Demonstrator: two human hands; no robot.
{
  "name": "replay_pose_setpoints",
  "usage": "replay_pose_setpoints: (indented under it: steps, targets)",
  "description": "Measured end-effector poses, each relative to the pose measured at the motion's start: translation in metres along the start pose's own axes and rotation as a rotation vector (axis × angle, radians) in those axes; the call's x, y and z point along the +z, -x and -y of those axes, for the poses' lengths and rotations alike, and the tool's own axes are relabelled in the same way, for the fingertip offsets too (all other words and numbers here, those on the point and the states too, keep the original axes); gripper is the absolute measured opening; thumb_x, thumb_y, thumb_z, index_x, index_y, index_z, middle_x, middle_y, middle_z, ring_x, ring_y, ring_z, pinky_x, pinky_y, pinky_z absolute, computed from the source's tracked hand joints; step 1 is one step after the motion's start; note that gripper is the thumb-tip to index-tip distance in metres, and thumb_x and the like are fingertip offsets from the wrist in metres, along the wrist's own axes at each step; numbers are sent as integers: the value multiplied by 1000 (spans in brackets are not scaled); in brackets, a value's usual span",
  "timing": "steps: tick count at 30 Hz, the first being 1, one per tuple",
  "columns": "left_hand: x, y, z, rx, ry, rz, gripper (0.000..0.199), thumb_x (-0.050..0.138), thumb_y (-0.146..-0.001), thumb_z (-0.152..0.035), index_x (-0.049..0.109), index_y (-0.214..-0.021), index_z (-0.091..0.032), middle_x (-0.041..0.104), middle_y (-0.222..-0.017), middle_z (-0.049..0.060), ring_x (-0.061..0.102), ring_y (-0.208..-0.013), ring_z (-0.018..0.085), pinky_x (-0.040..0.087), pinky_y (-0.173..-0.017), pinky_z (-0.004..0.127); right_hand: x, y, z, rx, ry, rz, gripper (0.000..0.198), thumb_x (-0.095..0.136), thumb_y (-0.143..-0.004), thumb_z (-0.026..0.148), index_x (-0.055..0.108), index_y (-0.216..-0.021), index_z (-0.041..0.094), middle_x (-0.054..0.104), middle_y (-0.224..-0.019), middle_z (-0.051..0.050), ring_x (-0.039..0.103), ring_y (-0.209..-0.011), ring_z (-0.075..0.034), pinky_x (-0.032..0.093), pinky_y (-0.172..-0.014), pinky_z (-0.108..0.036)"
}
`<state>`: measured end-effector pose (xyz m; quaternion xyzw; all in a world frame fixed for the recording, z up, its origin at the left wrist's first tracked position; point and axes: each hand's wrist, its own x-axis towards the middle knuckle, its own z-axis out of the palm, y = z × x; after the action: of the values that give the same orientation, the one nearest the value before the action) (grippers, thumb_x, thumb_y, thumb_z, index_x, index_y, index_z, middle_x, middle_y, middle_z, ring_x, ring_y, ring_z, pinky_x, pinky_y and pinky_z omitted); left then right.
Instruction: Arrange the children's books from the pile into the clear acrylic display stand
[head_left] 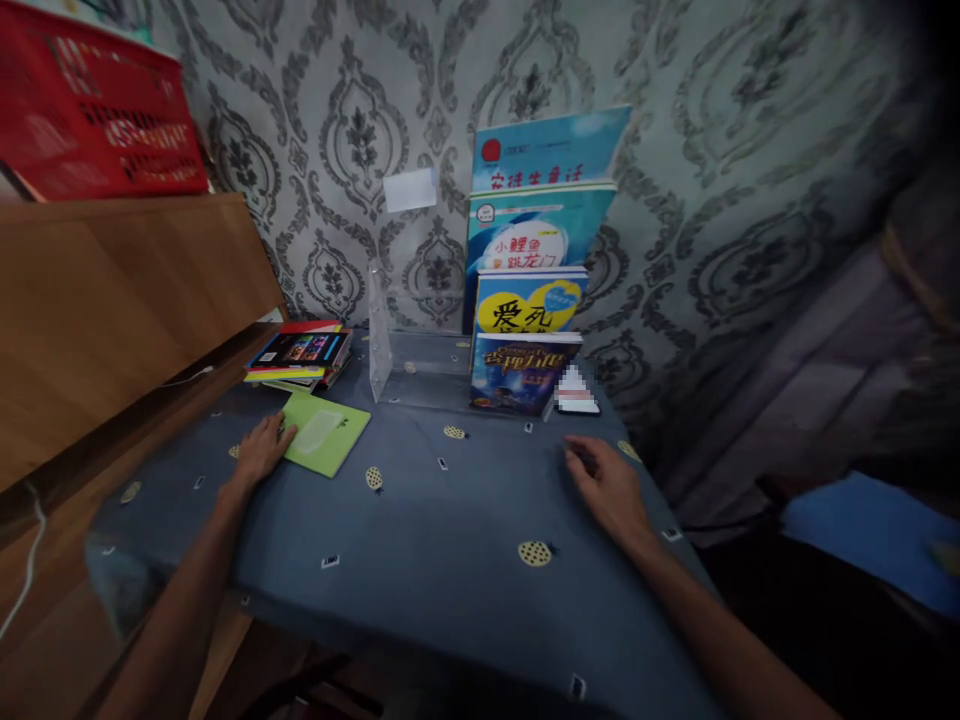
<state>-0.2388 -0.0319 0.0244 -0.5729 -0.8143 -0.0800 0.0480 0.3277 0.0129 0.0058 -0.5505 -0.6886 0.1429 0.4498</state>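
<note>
My left hand is at the left edge of a thin light-green book, which lies on the table. Its thumb and fingers close on that edge, though some fingertips are hidden. My right hand hovers over the right side of the table, empty, its fingers loosely bent and apart. In front of me a clear plastic book stand holds upright books at its right end. A dark blue book stands foremost, with a blue-and-yellow book and taller turquoise books behind it.
A stack of books lies behind the green book. A phone-like object, partly blurred out, sits right of the stand. The blue cloth covers the table. A wooden cabinet with a red basket borders the left; patterned wallpaper rises behind.
</note>
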Motion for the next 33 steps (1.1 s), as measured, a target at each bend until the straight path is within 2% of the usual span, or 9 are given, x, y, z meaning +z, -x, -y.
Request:
replay_pose_setpoints:
  steps: [3, 7, 11, 16, 23, 33]
  targets:
    - [5, 9, -1, 18, -3, 7, 58, 32, -100, -42, 47, -145, -8, 52, -151, 19, 47, -141, 29, 38, -115, 44, 0, 0, 1, -8, 7, 7, 26, 52, -88, 34, 70, -102, 22, 74, -97, -10, 71, -88, -27, 58, -78, -42]
    - [11, 23, -8, 68, -20, -43, 62, 31, -98, -43, 51, -141, -4, 49, -152, 23, 46, -142, 33, 41, -114, 47, -1, 0, 3, -12, 10, 19, 27, 51, -89, 33, 70, -104, 21, 74, -99, -10, 70, -87, -26, 58, -78, -41]
    - [14, 39, -15, 127, 8, -80, 65, 30, -96, -51, 54, -139, -7, 52, -148, 23, 51, -137, 35, 42, -112, 50, 0, 1, 4, 0, 36, 14, 28, 52, -88, 31, 71, -106, 20, 73, -99, -10, 70, -83, -26, 57, -77, -42]
    - [12, 58, -33, 167, 77, -52, 71, 31, -94, -56, 52, -141, -6, 51, -150, 23, 49, -139, 35, 38, -117, 50, 2, 2, 4, -2, 20, 3, 26, 52, -88, 28, 71, -105, 20, 73, -98, -10, 69, -81, -26, 58, -76, -43]
    - [12, 82, -74, 265, 161, -89, 69, 38, -94, -59, 55, -138, -10, 53, -147, 22, 52, -135, 36, 39, -116, 54, 2, 2, 5, -22, 42, 1, 25, 52, -89, 26, 70, -105, 21, 73, -97, -9, 68, -82, -24, 57, -76, -38]
    - [8, 111, -151, 458, 248, -27, 60, 43, -99, -53, 51, -143, -13, 48, -152, 20, 47, -142, 34, 39, -118, 52, 0, 3, 10, -46, 34, 25, 25, 52, -89, 26, 71, -104, 20, 73, -95, -8, 67, -80, -23, 55, -71, -35]
